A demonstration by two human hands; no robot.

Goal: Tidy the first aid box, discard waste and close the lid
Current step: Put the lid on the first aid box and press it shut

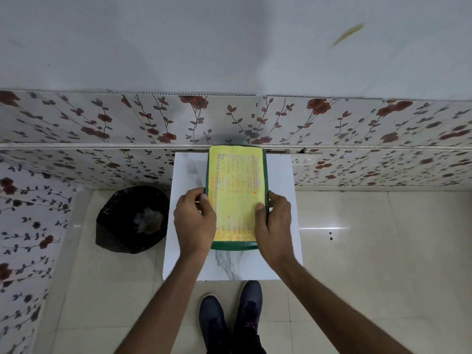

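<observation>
The first aid box (236,175) is a green box with a yellow printed label covering its lid, and it rests on a small white marble-patterned table (187,180). The lid lies flat over the box, so the contents are hidden. My left hand (195,221) grips the box's left edge near the front, thumb on the lid. My right hand (274,223) grips the right edge the same way, thumb pressing on the yellow label.
A bin lined with a black bag (131,219) stands on the tiled floor left of the table, with crumpled waste inside. A floral-panelled wall runs behind the table, with a white socket (305,160) at the right. My dark shoes (231,318) stand just below the table's front edge.
</observation>
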